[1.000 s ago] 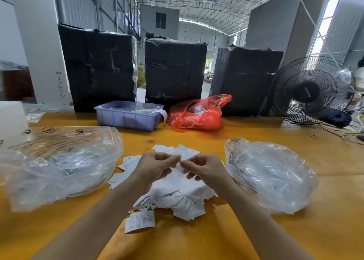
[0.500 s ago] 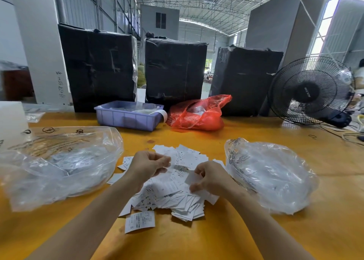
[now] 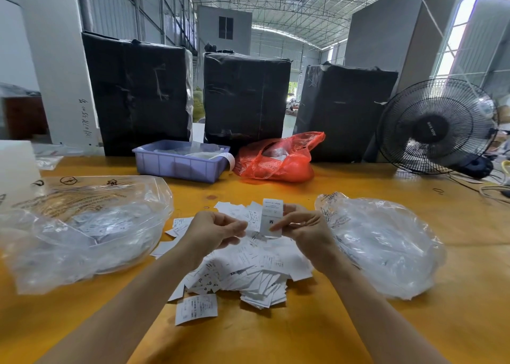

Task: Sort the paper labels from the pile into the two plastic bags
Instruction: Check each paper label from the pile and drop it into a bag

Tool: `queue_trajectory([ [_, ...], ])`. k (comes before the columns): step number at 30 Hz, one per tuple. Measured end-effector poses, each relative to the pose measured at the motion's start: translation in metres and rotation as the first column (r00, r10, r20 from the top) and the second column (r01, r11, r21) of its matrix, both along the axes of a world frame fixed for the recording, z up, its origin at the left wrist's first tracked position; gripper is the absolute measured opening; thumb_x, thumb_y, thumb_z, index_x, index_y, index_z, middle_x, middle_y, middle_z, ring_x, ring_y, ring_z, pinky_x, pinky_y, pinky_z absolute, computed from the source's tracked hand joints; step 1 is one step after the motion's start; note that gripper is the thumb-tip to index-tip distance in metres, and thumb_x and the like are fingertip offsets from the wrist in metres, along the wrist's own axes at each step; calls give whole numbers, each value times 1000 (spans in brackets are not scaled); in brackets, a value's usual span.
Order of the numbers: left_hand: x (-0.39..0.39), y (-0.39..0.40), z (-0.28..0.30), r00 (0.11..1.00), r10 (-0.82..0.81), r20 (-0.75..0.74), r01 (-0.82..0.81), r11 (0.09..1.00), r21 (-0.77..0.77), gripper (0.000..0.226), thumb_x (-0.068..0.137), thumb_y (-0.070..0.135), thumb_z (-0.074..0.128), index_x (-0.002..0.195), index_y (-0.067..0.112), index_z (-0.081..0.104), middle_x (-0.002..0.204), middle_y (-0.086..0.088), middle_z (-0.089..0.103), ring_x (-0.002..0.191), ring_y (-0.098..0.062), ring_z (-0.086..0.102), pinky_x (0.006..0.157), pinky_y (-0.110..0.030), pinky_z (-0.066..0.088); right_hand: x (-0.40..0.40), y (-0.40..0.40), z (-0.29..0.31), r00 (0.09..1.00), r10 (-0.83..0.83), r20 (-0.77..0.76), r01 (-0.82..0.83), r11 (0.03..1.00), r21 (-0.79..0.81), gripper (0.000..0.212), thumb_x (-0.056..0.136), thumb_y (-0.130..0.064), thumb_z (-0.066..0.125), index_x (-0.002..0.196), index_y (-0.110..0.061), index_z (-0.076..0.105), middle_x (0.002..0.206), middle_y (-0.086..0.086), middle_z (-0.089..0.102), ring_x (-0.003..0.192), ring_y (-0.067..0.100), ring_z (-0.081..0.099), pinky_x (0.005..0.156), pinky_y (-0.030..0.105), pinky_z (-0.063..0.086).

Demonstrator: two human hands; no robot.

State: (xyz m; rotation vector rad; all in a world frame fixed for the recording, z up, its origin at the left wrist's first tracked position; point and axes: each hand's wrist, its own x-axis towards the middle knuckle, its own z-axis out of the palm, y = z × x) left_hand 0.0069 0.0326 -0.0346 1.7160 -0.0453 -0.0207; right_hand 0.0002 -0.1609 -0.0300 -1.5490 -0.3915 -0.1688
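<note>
A pile of white paper labels (image 3: 248, 270) lies on the yellow table between two clear plastic bags. The left bag (image 3: 82, 231) is large and holds labels. The right bag (image 3: 386, 242) also holds some. My right hand (image 3: 306, 231) pinches one label marked "M" (image 3: 271, 217) and holds it upright above the pile. My left hand (image 3: 212, 231) hovers beside it with its fingers curled; nothing shows in them.
At the back stand a purple tray (image 3: 179, 166), a red plastic bag (image 3: 276, 159), three black-wrapped boxes (image 3: 245, 98) and a black fan (image 3: 438, 126). Cables (image 3: 494, 190) lie at the far right. One stray label (image 3: 196, 308) lies near the front of the pile.
My right hand has lifted from the pile with one label pinched and raised it upright. My left hand has moved slightly right toward it.
</note>
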Motion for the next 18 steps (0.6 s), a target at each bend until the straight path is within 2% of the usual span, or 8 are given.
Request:
queue_trajectory([
  [3, -1, 0, 0, 1000, -12, 5, 12, 1000, 2, 8, 77, 19, 74, 77, 12, 72, 71, 0, 74, 57, -3, 65, 56, -17, 47, -1, 2, -1, 997, -29, 73, 33, 998, -60, 21, 75, 24, 58, 78, 8, 70, 91, 19, 65, 92, 24, 64, 78, 28, 58],
  [5, -1, 0, 1, 1000, -21, 11, 21, 1000, -4, 7, 77, 19, 74, 76, 12, 72, 71, -1, 74, 57, -3, 65, 55, -16, 48, -1, 3, -2, 993, -56, 108, 70, 989, -128, 20, 77, 23, 57, 84, 10, 71, 86, 9, 67, 84, 13, 65, 77, 22, 56],
  [9, -2, -1, 2, 999, -39, 13, 39, 999, -6, 5, 76, 17, 75, 74, 14, 74, 72, -2, 74, 57, -4, 64, 55, -16, 48, 1, 3, -2, 995, -82, 61, 92, 979, -181, 28, 82, 16, 51, 86, 0, 74, 101, 7, 69, 96, 8, 63, 81, 19, 54],
  [11, -3, -1, 2, 998, -60, 14, 60, 998, 3, 4, 77, 17, 74, 75, 15, 74, 74, -2, 75, 58, -3, 64, 54, -16, 47, 0, 4, -2, 995, -93, 43, 98, 986, -135, 20, 84, 8, 59, 91, -5, 73, 96, 9, 72, 91, 16, 67, 78, 23, 56],
  [12, -3, -1, 2, 997, -73, 15, 73, 997, 5, 4, 78, 17, 74, 76, 14, 74, 75, -2, 75, 58, -3, 64, 54, -15, 47, 0, 5, -1, 994, -98, 48, 102, 990, -93, 21, 83, 5, 63, 100, -6, 70, 91, 9, 72, 86, 17, 68, 73, 22, 56],
  [15, -5, -3, 2, 994, -106, 13, 105, 994, 14, 5, 78, 17, 74, 79, 12, 74, 76, -3, 75, 58, -4, 64, 53, -13, 47, 2, 6, -1, 995, -97, 11, 96, 994, 52, 54, 80, 4, 68, 122, -23, 46, 84, 10, 69, 78, 13, 69, 66, 20, 52],
  [16, -5, -4, 2, 994, -111, 12, 111, 994, 16, 6, 78, 17, 74, 79, 12, 74, 75, -3, 75, 58, -4, 64, 54, -13, 48, 2, 7, 0, 996, -90, -22, 92, 992, 90, 59, 80, 4, 69, 122, -27, 41, 85, 11, 67, 80, 14, 69, 66, 22, 53],
  [18, -6, -6, 2, 993, -116, 10, 116, 993, 13, 6, 78, 17, 74, 79, 12, 74, 75, -3, 74, 58, -4, 63, 54, -13, 48, 2, 10, 2, 995, -53, -84, 67, 982, 176, 44, 79, 4, 68, 112, -18, 49, 86, 10, 66, 84, 19, 69, 66, 24, 55],
])
